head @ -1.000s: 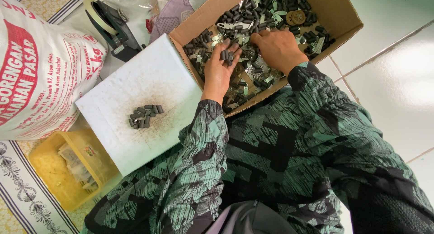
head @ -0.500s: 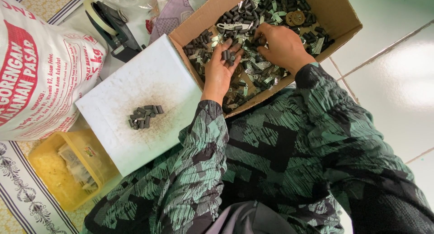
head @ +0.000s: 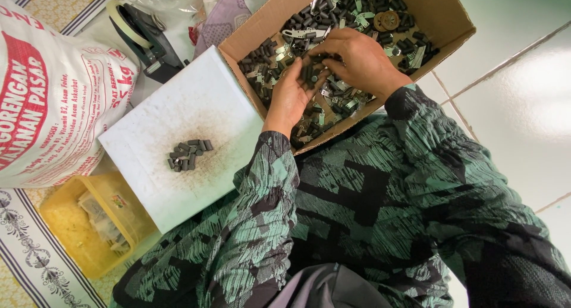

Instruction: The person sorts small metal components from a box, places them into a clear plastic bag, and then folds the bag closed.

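- Small dark cylindrical pieces (head: 309,73) lie cupped in the left hand (head: 291,97), over the middle of the cardboard box (head: 443,13); they are too small to tell which way each one's long axis runs.
- That left hand is palm up and loosely curled, holding the pieces inside the box.
- Right hand (head: 357,58) is just beside it, palm down, fingertips (head: 321,53) bent together and pinching at the pieces in the left palm; the two hands touch there.
- Cardboard box is open on top, its long side running from lower left to upper right, and holds a loose heap of dark pieces mixed with pale metal tabs (head: 357,19) and one round brownish disc (head: 386,20).
- White board (head: 178,111) lies against the box's left side and carries a small cluster of the same dark pieces (head: 189,154), most lying roughly parallel.
- Yellow plastic tub (head: 83,230) below the board holds small clear packets.
- Printed white sack (head: 53,99) stands at the left, with a tape dispenser (head: 146,37) above the board.
- Pale tiled floor (head: 523,88) shows at the right.
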